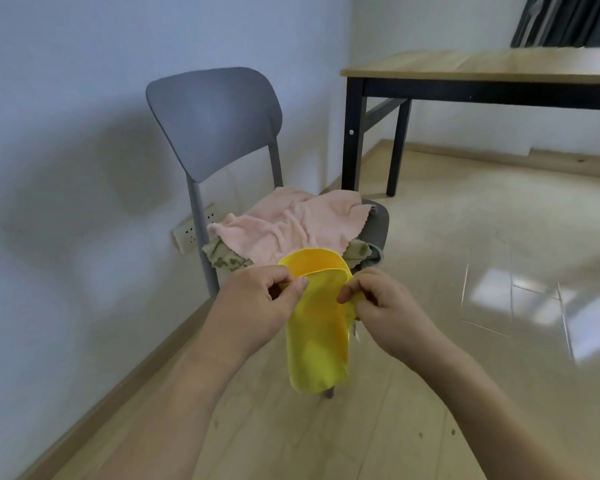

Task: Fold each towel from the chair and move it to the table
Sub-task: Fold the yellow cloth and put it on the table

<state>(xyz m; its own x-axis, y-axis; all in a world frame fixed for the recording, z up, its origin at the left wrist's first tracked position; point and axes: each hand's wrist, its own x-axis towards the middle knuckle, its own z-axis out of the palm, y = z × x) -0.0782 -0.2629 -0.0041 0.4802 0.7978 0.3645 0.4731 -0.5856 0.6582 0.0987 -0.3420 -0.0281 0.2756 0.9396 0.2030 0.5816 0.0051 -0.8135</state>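
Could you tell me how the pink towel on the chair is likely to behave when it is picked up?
The pink towel lies wrinkled and drapes over the chair seat, so it will probably sag limply. It looks thin, so likely light. It overlaps a patterned cloth, which might drag along.

Both hands, left hand [257,303] and right hand [383,303], pinch a yellow towel [317,334] hanging folded. A pink towel [291,223] lies on the grey chair [215,119].

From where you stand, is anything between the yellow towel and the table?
Nothing visible. Both hands, left and right, hold the yellow towel before the chair; bare floor leads to the table.
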